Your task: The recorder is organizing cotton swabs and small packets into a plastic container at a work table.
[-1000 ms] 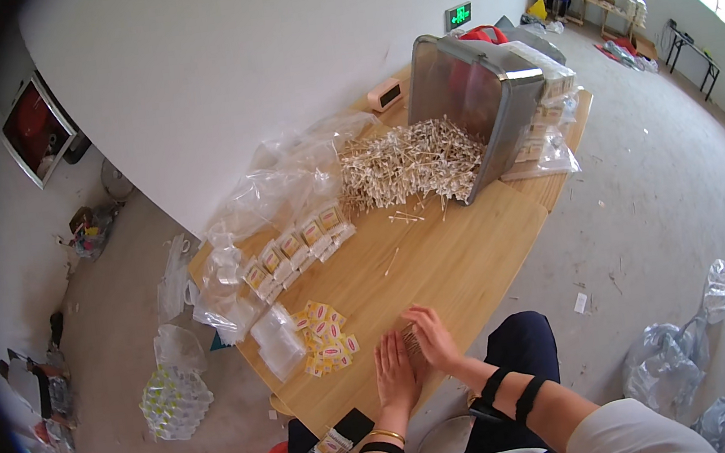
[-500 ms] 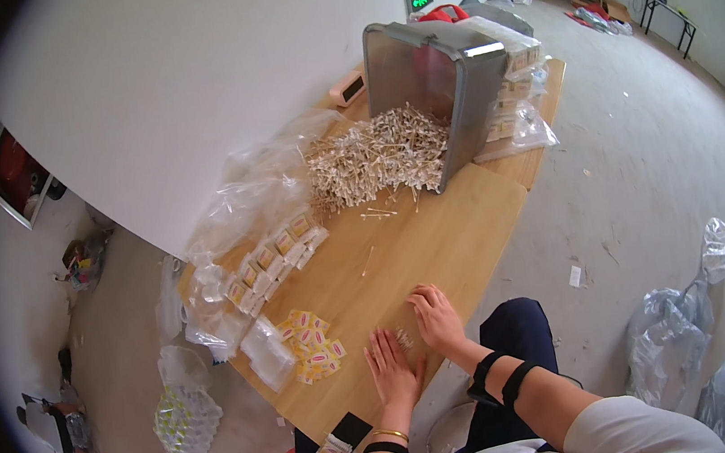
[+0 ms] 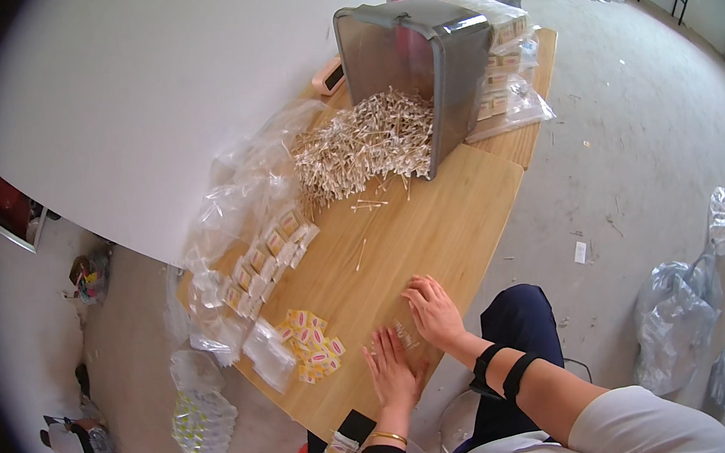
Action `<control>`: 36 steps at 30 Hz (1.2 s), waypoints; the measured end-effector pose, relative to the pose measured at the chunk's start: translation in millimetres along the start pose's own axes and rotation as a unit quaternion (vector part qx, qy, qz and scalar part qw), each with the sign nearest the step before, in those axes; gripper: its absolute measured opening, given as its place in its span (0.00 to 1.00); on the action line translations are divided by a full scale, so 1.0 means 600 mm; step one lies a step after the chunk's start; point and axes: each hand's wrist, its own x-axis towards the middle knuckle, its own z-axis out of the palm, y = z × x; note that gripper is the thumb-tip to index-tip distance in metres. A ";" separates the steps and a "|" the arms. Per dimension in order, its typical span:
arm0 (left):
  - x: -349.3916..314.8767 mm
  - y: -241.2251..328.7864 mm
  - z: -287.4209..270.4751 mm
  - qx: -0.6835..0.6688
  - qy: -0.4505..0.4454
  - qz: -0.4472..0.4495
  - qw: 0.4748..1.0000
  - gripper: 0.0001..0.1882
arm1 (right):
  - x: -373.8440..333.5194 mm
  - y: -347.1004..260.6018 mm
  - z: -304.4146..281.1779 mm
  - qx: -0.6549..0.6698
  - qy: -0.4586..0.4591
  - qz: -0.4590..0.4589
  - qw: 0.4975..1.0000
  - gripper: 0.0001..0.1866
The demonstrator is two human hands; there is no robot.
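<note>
My left hand (image 3: 391, 372) lies on the wooden table (image 3: 444, 225) near its front edge, palm down with fingers stretched out. To its right, my right hand (image 3: 434, 310) rests on the wood too, fingers loosely bent and not wrapped round anything visible. Between the two hands lies a small bunch of cotton swabs (image 3: 406, 333), partly hidden by them. Just left of my left hand are scattered yellow and white printed cards (image 3: 314, 346). Farther back, a large heap of cotton swabs (image 3: 370, 144) spills out of a grey plastic bin (image 3: 462, 78) tipped on its side.
Rows of filled small packs (image 3: 267, 261) stand along the left, beside clear plastic bags (image 3: 268, 354). A few loose swabs (image 3: 361, 254) lie mid-table. Bagged packs (image 3: 504, 87) are stacked behind the bin. A black item (image 3: 355, 426) sits at the near corner. Plastic bags (image 3: 678, 324) lie on the floor.
The view has shifted a little, so the bin and heap appear slightly higher and farther left. Both hands stay in nearly the same place around the small bunch of swabs.
</note>
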 end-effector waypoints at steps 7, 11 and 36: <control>0.011 -0.005 0.005 0.005 0.031 -0.005 0.999 0.52 | 0.000 -0.005 0.003 0.003 -0.002 -0.002 1.000 0.12; -0.017 0.004 0.004 -0.028 -0.022 0.014 0.999 0.52 | 0.000 0.001 0.003 -0.007 -0.001 -0.006 1.000 0.12; 0.044 -0.020 0.015 0.023 0.065 0.002 0.998 0.43 | -0.002 -0.003 0.007 -0.012 -0.008 0.007 1.000 0.13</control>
